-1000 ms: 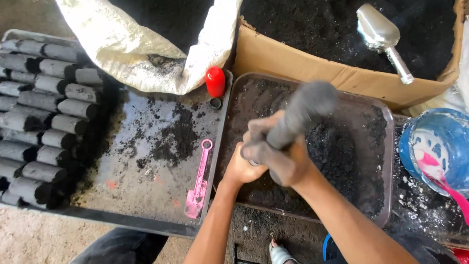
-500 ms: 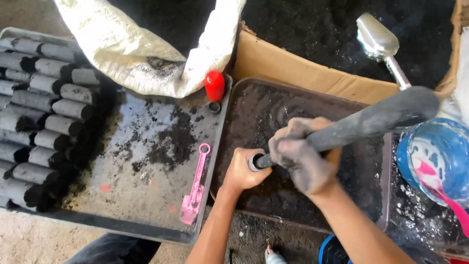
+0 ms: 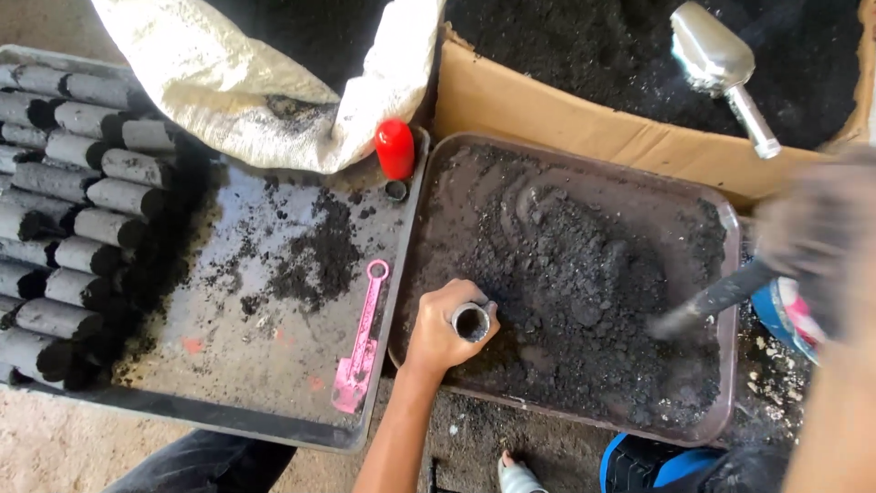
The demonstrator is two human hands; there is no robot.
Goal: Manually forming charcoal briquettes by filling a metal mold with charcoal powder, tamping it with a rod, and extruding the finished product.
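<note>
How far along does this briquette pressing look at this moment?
Done: many dark cylinders lie stacked on the grey tray. In hand: the left hand grips a metal tube upright in the brown tray of black powder; the blurred right hand holds a dark rod away from the tube. Left: plenty of powder remains, and the tube's mouth looks open.

This is a dirty little workshop where black fuel sticks get made: trays of black powder, rows of pressed sticks, a sack, a scoop.
</note>
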